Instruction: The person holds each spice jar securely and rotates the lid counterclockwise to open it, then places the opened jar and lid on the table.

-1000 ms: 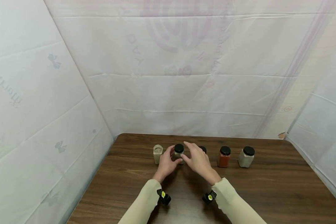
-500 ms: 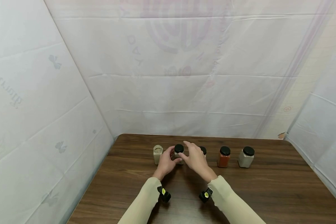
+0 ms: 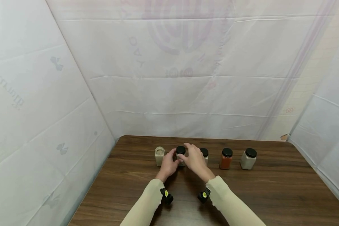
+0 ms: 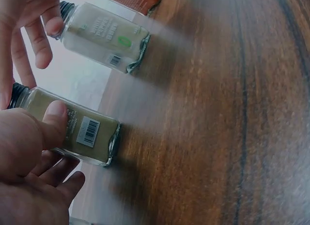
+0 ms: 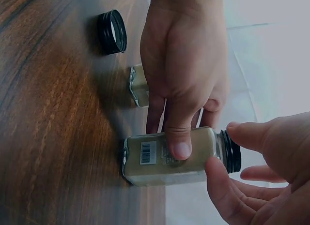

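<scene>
A glass spice jar (image 4: 104,127) with greenish-tan powder and a barcode label stands upright on the table. My left hand (image 3: 168,164) grips its body, thumb across the front and fingers around the far side. My right hand (image 3: 196,160) is at the top, with the jar's black lid (image 5: 233,151) between its thumb and forefinger; its other fingers are spread in the left wrist view. Left of the held jar stands a lidless jar (image 3: 159,157) of pale powder. A loose black lid (image 5: 112,32) lies on the table near that jar in the right wrist view.
Right of my hands, a pale-powder jar (image 4: 106,38) is partly hidden by the right hand in the head view. Farther right stand a red-orange jar (image 3: 225,161) and a whitish jar (image 3: 248,160), both black-lidded. A white printed cloth (image 3: 169,100) hangs behind the brown wooden table (image 3: 124,169).
My right wrist and forearm have swung left, and the right thumb has shifted slightly left over the jar's lid area. My left hand keeps its hold on the jar.
</scene>
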The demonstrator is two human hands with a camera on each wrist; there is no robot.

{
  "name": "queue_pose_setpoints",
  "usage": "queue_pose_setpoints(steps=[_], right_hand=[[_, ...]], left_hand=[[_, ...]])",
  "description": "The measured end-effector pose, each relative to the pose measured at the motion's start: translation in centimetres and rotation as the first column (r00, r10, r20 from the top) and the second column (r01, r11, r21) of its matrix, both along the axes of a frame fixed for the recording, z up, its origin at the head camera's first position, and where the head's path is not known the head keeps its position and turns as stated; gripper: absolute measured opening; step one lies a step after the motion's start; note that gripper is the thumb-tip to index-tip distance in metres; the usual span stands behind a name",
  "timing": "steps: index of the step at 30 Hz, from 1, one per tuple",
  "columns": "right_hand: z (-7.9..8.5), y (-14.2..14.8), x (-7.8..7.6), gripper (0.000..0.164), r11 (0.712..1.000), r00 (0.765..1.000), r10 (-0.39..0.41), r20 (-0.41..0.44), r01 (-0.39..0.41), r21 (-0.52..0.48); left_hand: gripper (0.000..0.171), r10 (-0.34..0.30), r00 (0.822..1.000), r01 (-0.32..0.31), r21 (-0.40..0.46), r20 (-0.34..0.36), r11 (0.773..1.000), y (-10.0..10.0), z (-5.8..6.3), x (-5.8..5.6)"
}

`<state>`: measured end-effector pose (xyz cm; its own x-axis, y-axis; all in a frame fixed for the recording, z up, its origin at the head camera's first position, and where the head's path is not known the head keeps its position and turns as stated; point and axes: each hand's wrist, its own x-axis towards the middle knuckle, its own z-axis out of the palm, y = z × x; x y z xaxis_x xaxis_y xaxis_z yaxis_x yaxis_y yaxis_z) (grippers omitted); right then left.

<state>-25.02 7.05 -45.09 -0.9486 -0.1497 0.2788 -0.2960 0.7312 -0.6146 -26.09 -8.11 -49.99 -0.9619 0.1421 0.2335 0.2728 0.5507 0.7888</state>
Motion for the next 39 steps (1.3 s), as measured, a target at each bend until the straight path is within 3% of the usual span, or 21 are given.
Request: queue_pose_setpoints(steps=[10,39], right_hand=[[-0.7,-0.7,-0.6,0.058,0.999,0.999,-0.036,-0.008,0.036,-0.015],[-1.7,-1.2,-1.1,0.047,0.997,0.997,-0.049,-0.066,0.045,-0.069]], left_hand=[[0.04,-0.011,0.997,0.009,-0.024,-0.07,1.0,0.0,-0.4,-0.2],[0.04,-0.042,0.994,0.038,-0.047,-0.102,0.998,-0.3,-0.5,-0.3]])
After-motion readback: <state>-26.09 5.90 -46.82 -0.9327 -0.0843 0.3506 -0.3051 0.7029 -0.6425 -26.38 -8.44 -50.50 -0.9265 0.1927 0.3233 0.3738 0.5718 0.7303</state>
